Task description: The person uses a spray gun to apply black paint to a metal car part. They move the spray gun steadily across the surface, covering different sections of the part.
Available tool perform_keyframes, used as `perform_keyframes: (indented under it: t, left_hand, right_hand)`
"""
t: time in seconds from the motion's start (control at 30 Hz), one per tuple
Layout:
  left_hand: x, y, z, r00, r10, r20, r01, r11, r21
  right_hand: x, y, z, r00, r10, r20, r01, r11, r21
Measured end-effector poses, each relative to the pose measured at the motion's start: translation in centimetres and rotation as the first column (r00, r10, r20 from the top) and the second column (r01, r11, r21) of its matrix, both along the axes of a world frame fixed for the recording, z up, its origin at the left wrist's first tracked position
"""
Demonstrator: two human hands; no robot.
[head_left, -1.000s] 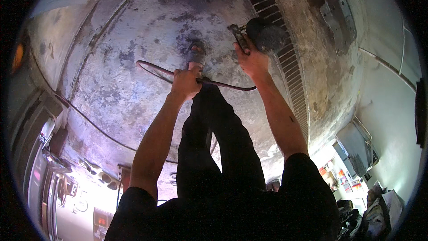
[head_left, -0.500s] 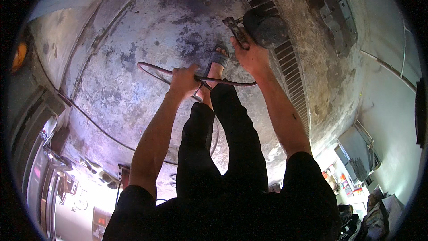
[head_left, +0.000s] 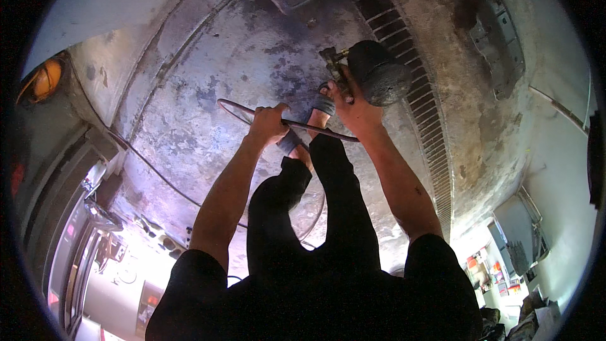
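Head view. The operator's two bare hands are extended forward above a worn, grey-white mottled concrete floor.

Right hand: fingers curled closed around the handle of a dark metal gun-shaped tool with a brass-coloured fitting. A dark grey cylindrical cup sits at the right side of this tool. The tool lies directly beyond the right wrist, at the far side of the hand. The long axis of its handle slants from far left to near right, its head pointing away from the body. The cup's rounded end faces right and toward the operator; in view it overlaps the edge of the dark slotted drain grating.

Left hand: closed around a thin reddish-brown flexible hose. The hose bends in a narrow loop to the left of this hand and runs rightward, nearly crosswise to the forearms, to the right wrist. Its connection to the tool is hidden there and cannot be confirmed.

Spatial relation: the right hand is the nearer one and is in contact with the tool; the left hand is clear of it, lower and to the left, with the hose spanning the gap.
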State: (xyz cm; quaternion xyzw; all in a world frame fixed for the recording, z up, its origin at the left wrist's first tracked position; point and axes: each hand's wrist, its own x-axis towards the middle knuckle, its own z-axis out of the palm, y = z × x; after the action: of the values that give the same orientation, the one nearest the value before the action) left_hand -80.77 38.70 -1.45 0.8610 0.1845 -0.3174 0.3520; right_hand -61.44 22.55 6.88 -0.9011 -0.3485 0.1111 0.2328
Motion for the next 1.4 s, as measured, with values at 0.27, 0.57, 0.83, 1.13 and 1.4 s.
perform_keyframes:
  t: [0.27,0.57,0.83,1.13,1.4]
  left_hand:
    - [-2.5,5.5,-0.4,0.991,-0.127,0.046,0.123,0.989,0.082]
    - [-5.2,15.9,-1.4,0.922,-0.349,0.167,0.351,0.936,0.014]
    - [-5.5,22.8,1.9,0.869,-0.445,0.217,0.464,0.884,-0.046]
    - [-9.0,27.4,1.8,0.773,-0.625,0.107,0.623,0.78,0.058]
    - [-9.7,34.8,-2.6,0.699,-0.713,0.056,0.714,0.7,-0.01]
  right_hand:
    - [-3.8,4.4,0.7,0.994,0.063,0.095,-0.069,0.996,0.065]
    - [-10.5,11.8,2.5,0.978,-0.196,0.073,0.194,0.981,0.026]
    - [-14.3,16.1,6.0,0.882,-0.427,0.2,0.411,0.904,0.116]
    - [-16.8,19.7,6.3,0.749,-0.662,0.029,0.66,0.749,0.052]
    - [-19.2,24.8,0.4,0.597,-0.791,0.131,0.764,0.611,0.208]
